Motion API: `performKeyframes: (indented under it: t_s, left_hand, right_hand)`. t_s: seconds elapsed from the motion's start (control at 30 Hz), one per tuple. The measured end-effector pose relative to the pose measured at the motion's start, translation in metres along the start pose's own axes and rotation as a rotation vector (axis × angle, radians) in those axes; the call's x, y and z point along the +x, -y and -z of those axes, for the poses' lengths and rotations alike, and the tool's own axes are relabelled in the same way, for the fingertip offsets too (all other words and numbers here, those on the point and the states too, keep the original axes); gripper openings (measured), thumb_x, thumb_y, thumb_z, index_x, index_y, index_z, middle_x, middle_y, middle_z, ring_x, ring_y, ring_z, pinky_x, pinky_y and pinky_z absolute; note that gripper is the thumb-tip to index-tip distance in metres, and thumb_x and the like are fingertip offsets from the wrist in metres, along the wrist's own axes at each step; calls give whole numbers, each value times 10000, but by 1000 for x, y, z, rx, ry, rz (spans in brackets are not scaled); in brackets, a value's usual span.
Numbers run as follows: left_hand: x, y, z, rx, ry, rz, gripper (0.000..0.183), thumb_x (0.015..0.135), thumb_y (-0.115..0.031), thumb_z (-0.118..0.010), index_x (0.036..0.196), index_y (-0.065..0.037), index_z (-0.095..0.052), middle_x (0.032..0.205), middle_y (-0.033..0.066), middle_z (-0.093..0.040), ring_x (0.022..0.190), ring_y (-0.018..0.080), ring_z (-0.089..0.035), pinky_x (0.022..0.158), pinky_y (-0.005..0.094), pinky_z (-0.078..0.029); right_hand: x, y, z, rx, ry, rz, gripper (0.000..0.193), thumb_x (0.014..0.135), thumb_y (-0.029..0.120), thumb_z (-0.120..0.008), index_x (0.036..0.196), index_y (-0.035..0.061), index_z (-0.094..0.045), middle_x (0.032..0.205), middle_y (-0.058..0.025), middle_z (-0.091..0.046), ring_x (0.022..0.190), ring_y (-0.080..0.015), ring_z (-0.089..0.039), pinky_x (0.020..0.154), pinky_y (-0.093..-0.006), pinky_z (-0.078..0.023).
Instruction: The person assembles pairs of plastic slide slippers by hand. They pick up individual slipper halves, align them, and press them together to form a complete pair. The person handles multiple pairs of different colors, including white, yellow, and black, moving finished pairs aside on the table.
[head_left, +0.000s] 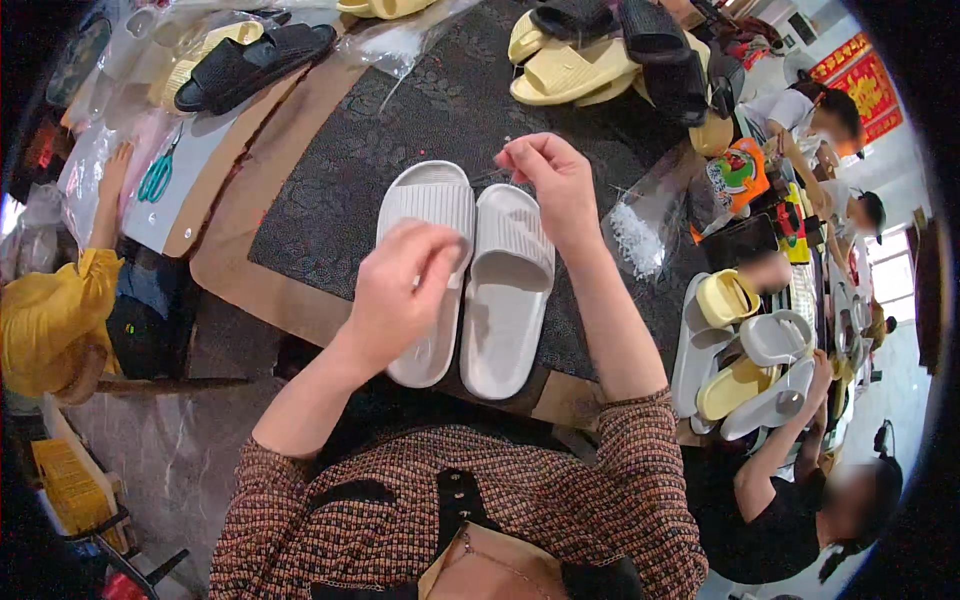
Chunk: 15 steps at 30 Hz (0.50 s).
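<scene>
A pair of light grey slide slippers lies side by side in front of me, the left slipper [432,350] and the right slipper [506,330], toes pointing away. My left hand [400,290] is over the left slipper's ribbed strap, its fingers curled in and slightly blurred; what they hold, if anything, is hidden. Above the right slipper's toe, my right hand [552,185] pinches a thin clear strand, faint against the dark mat. Beside my right forearm lies a clear plastic bag [638,240] with small white pieces in it.
A dark patterned mat [320,190] covers the brown table. Yellow slippers [570,75] and black slippers [665,70] are piled at the far right. Teal scissors [157,178] lie on the left table. Grey slippers [697,350] lie at right, near a co-worker [770,520]; another person [60,310] sits at left.
</scene>
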<state>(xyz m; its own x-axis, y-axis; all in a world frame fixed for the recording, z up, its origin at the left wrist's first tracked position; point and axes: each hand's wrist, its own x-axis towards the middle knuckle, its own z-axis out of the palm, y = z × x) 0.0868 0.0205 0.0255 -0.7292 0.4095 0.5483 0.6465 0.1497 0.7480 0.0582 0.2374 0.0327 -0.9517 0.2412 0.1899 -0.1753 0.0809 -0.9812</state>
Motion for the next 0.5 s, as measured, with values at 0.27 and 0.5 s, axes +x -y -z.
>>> performKeyframes:
  t_s: [0.27,0.5]
  left_hand:
    - [67,14,-33,-294,154,257,208,836,-108,-605,992,28,-621,843,107,-661,729,145,-610,648,297,-486]
    - [60,33,-51,-370,181,469,144,847,-131,-598,861,8,-632,713,15,-606,644,66,-527,573,235,-438]
  right_hand:
    - [-35,15,-14,130,-79,130,109,897,103,-593,896,2,-635,846,-37,-660,779,-74,-563,735,-223,-450]
    - [-39,-13,-4,334,-215,73,162,909,166,-601,940,12,-642,837,-9,-643,750,-57,-519,703,-206,-421]
